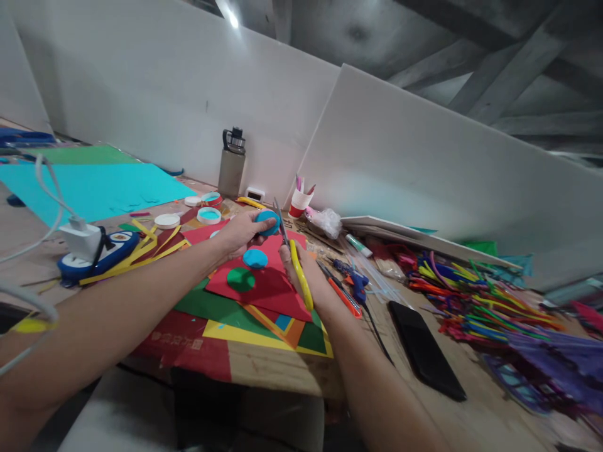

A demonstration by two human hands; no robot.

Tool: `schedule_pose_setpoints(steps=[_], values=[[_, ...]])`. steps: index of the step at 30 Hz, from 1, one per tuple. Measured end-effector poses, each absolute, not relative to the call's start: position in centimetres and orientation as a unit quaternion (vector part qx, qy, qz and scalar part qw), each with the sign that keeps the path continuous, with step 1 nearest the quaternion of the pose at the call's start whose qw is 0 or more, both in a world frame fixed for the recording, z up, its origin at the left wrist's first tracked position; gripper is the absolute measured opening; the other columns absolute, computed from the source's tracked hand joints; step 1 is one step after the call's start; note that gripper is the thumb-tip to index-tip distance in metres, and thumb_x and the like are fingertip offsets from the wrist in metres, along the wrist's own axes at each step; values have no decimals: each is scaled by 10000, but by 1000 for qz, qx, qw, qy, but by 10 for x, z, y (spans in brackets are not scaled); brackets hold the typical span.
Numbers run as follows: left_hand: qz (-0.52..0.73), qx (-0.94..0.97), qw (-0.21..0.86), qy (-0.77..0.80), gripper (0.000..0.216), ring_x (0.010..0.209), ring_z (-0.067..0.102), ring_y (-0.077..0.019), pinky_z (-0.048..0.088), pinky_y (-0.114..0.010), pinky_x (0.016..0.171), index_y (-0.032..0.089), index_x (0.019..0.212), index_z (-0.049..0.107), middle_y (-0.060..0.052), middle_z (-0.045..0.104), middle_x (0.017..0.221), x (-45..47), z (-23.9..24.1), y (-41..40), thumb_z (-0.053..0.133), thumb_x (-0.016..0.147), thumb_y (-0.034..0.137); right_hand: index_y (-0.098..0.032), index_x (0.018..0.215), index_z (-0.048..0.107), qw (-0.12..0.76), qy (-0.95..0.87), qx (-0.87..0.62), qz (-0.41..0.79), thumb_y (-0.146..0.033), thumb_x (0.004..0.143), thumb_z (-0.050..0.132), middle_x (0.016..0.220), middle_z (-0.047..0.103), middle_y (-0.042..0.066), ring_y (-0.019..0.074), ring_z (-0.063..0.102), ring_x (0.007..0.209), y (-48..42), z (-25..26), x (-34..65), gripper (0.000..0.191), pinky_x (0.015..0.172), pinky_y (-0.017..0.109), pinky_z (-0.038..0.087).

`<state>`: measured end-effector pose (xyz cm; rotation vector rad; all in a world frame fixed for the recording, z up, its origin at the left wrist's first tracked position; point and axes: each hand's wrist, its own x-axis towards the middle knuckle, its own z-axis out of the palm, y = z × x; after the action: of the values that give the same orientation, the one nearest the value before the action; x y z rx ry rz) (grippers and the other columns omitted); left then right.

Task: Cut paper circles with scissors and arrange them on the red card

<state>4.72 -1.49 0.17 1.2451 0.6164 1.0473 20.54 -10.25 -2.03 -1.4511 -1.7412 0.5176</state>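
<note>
My left hand (245, 233) pinches a blue paper circle (269, 222) above the stack of coloured sheets. In my right hand (301, 267) is a pair of scissors (300, 274) with yellow handles, its blades pointing up beside the circle's right edge. Whether the blades touch the paper I cannot tell. Below, on a red sheet (277, 292), lie a second blue circle (255, 258) and a green circle (240, 279). Green, orange and yellow sheets stick out from under the red one.
Right of my arm are a utility knife (346, 295), a blue glue gun (358, 285), a black phone (424, 348) and many pipe cleaners (485, 301). Behind stand a bottle (232, 166) and a cup of pens (300, 202). Leftward lie a power strip (101, 254) and a cyan sheet (98, 188).
</note>
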Motion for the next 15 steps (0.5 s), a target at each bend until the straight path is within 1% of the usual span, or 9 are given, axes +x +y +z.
schedule_pose_setpoints(steps=[4,9,12,15], values=[[468,545,645,260,343,417,431,-45,311,-177,390,128,699,602,19,561,569,47,3,-17,848,638,359,-214,928,526,403,-682,-570,220,-629,893,418,647,507,-25,147,498,602,-102,-21,206,430,580,274,429],[482,546,636,256,313,430,430,-42,329,-180,406,125,766,627,5,597,637,49,3,-21,809,688,366,-223,946,549,422,-673,-561,234,-657,885,405,627,507,-20,153,507,577,-99,-25,206,462,547,277,434],[471,556,635,254,305,429,426,-39,327,-172,404,125,750,620,15,580,618,50,3,-21,811,685,354,-220,966,557,432,-668,-561,228,-660,887,395,637,514,-19,150,510,580,-97,-28,207,476,555,276,441],[457,561,640,259,296,421,425,-35,312,-165,392,127,748,617,21,576,606,50,3,-20,818,674,332,-217,977,555,422,-675,-560,228,-657,894,385,650,516,-17,148,509,590,-97,-28,208,479,564,273,441]])
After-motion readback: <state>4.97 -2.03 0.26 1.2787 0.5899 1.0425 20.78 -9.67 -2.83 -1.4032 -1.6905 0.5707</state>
